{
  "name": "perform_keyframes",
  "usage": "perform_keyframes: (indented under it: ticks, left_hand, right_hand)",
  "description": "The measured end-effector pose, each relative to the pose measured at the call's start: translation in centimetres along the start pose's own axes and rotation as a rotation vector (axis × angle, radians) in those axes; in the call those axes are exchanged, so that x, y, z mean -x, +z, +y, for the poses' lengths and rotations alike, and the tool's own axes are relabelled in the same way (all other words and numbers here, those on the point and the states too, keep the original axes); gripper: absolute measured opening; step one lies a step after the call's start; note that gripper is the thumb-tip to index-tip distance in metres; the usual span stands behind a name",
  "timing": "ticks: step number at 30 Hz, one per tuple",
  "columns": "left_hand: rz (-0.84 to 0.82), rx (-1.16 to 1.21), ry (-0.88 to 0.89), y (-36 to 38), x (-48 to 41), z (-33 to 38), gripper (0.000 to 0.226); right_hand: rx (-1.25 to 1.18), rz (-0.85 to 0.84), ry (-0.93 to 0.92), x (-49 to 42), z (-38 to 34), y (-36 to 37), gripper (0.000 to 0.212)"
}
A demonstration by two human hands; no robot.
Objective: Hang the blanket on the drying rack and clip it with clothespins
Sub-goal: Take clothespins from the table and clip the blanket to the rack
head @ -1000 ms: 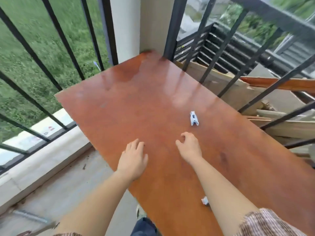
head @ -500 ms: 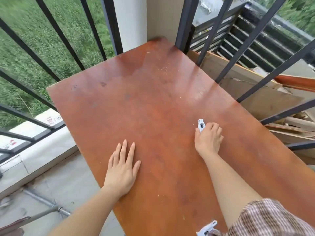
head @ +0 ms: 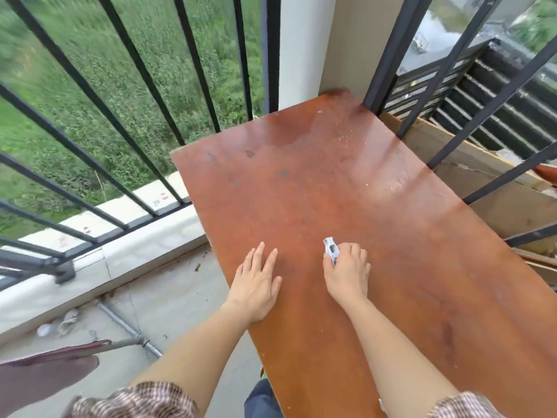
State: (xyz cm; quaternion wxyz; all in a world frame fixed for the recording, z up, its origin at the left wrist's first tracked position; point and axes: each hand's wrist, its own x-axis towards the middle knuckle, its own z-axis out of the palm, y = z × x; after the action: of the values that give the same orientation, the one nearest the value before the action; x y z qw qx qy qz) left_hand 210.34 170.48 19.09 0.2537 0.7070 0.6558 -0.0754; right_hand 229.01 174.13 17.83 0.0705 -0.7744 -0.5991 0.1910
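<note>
A small white clothespin [head: 330, 249] sticks out of my right hand [head: 348, 273], whose fingers are closed around it just above the reddish-brown wooden table [head: 346, 182]. My left hand [head: 257, 282] lies flat on the table near its left edge, fingers spread, holding nothing. At the bottom left corner a dark maroon cloth [head: 39, 378], perhaps the blanket, hangs over a grey metal rod [head: 126, 343]; I cannot tell more of the drying rack.
Black metal railing bars [head: 144, 73] run along the balcony's left and far right sides, with grass far below. A white pillar [head: 301, 49] stands behind the table. Wooden boards [head: 470, 173] are stacked to the right behind the bars. A grey pipe [head: 120, 324] lies on the concrete floor.
My right hand reached forward to the clothespin on the table, closed on it and drew it back toward me. My left hand flattened on the table. The view tilted toward the railing.
</note>
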Motion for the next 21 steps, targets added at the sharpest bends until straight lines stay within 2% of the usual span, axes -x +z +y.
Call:
perform_keyframes:
  ticks: [3,6,9,12,21]
  left_hand:
    - [0.030,0.008,-0.057,-0.3,4.7,-4.0,0.056]
    - [0.037,0.030,-0.193,0.0,10.0,-9.5,0.055]
    - [0.075,0.066,-0.330,-0.2,16.0,-15.0,0.059]
    - [0.167,0.130,-0.434,-0.4,22.3,-20.7,0.049]
    - [0.361,0.220,-0.756,2.6,44.9,-39.1,0.045]
  right_hand:
    - [-0.002,-0.074,-0.114,3.6,-4.5,1.3,0.027]
    - [0.034,-0.160,-0.262,7.7,-9.7,2.2,0.027]
    - [0.165,-0.254,-0.506,12.6,-15.4,3.5,0.030]
    - [0.276,-0.323,-0.716,17.8,-21.2,5.5,0.029]
    - [0.256,-0.431,-1.216,39.3,-41.3,12.9,0.029]
